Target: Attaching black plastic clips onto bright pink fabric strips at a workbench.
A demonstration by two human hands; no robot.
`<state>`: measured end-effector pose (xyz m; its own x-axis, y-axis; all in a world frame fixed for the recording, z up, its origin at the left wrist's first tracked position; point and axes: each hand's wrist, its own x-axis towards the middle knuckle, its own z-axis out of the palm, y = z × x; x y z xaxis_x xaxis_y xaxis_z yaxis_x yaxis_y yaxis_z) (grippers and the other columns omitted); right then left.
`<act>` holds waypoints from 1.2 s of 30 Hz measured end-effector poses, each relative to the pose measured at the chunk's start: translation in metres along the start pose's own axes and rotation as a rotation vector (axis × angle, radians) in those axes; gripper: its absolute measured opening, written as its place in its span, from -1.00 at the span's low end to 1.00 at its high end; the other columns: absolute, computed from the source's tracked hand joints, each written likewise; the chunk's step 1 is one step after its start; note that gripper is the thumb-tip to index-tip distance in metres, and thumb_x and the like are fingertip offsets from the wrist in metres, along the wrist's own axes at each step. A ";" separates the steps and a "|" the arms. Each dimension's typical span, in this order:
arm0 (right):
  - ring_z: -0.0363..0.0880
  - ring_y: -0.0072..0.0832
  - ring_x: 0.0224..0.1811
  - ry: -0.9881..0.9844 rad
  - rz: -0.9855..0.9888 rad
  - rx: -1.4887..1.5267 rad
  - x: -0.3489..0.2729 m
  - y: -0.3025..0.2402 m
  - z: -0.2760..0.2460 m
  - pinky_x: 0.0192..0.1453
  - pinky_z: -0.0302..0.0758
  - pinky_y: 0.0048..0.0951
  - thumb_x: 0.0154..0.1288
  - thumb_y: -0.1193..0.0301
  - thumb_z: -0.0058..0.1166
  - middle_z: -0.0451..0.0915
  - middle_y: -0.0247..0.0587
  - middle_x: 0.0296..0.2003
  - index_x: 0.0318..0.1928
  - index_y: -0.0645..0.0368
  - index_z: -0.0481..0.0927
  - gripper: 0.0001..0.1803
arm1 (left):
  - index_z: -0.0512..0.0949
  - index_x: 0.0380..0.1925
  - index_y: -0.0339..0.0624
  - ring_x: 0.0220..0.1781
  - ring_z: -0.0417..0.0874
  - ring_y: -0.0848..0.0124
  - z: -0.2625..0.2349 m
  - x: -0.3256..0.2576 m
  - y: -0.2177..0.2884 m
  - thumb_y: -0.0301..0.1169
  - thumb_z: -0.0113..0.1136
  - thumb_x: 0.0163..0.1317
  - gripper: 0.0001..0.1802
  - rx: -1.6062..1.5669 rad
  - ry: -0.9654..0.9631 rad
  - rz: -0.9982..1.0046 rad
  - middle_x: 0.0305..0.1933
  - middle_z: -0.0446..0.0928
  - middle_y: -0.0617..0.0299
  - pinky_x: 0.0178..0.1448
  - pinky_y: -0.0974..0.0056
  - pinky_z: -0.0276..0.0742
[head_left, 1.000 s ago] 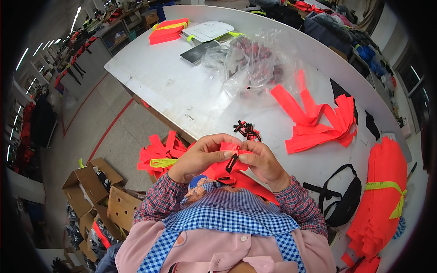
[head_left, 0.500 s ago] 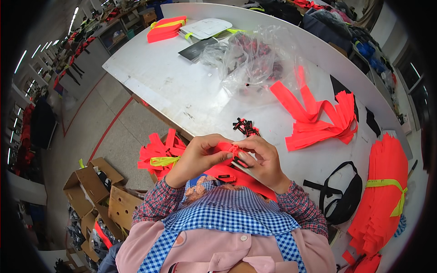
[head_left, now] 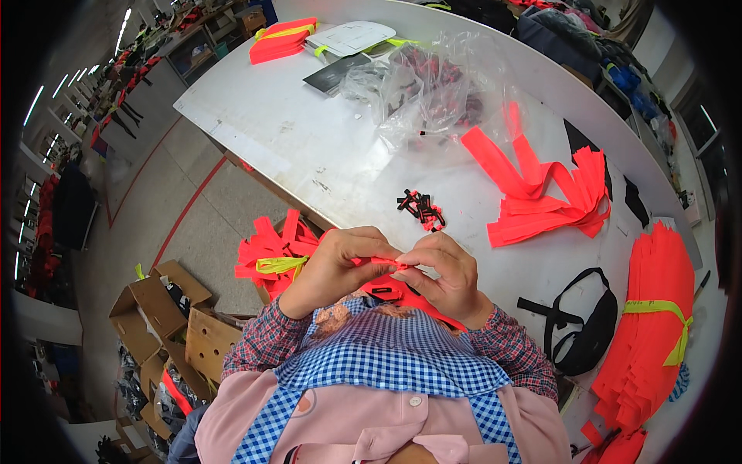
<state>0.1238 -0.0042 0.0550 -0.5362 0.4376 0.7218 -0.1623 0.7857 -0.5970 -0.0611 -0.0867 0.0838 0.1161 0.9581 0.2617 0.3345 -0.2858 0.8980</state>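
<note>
Pinched between the fingertips of both hands is a neon red-orange fabric strip (head_left: 384, 263). My left hand (head_left: 340, 267) is closed on its left part, thumb and fingers pressed together. My right hand (head_left: 448, 277) grips the end in a thumb-and-finger pinch. Below them, more red-orange fabric hangs over my lap, with a small black rectangular piece (head_left: 382, 291) on it; my right hand partly covers this fabric. On the white table (head_left: 294, 166), just beyond my hands, lies a small heap of black pieces with red-orange bits (head_left: 421, 207).
Loose red-orange strips (head_left: 553, 197) lie at the right, near a black strap pouch (head_left: 591, 325) and a large tied strip bundle (head_left: 649, 309). Clear plastic bags (head_left: 433, 85) sit farther back. Another tied bundle (head_left: 274, 251) and cardboard boxes (head_left: 158, 298) stand left.
The fabric between my fingertips now stretches flatter and more sideways. A dark piece seen by my right fingers earlier no longer shows there. My right fingers have shifted their pinch.
</note>
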 end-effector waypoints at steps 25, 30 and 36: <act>0.58 -0.48 -0.40 -0.143 0.197 0.247 0.003 -0.001 -0.004 -0.37 0.48 -0.51 0.10 0.51 0.34 0.58 -0.21 -0.42 -0.31 0.21 0.60 -0.83 | 0.62 -0.28 -0.32 -0.27 0.61 0.44 0.004 -0.004 -0.007 -0.59 0.23 0.19 -0.90 -0.037 -0.057 -0.024 -0.34 0.59 0.20 -0.20 0.37 0.51; 0.55 -0.50 -0.43 -0.115 0.170 0.203 0.000 0.003 0.000 -0.38 0.46 -0.51 0.12 0.52 0.32 0.56 -0.22 -0.44 -0.35 0.23 0.57 -0.84 | 0.63 -0.28 -0.32 -0.23 0.60 0.50 0.010 -0.005 -0.013 -0.59 0.24 0.18 -0.90 -0.247 -0.010 -0.131 -0.34 0.59 0.23 -0.16 0.41 0.49; 0.54 -0.51 -0.44 -0.138 0.197 0.336 0.000 0.008 0.001 -0.38 0.46 -0.50 0.12 0.52 0.31 0.53 -0.24 -0.46 -0.35 0.22 0.54 -0.83 | 0.62 -0.28 -0.33 -0.22 0.59 0.51 0.005 -0.002 -0.014 -0.63 0.22 0.15 -0.88 -0.186 -0.043 -0.088 -0.32 0.59 0.22 -0.14 0.41 0.49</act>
<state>0.1214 0.0016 0.0493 -0.6862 0.4849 0.5423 -0.2950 0.4959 -0.8167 -0.0616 -0.0849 0.0684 0.1348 0.9766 0.1677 0.1675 -0.1893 0.9675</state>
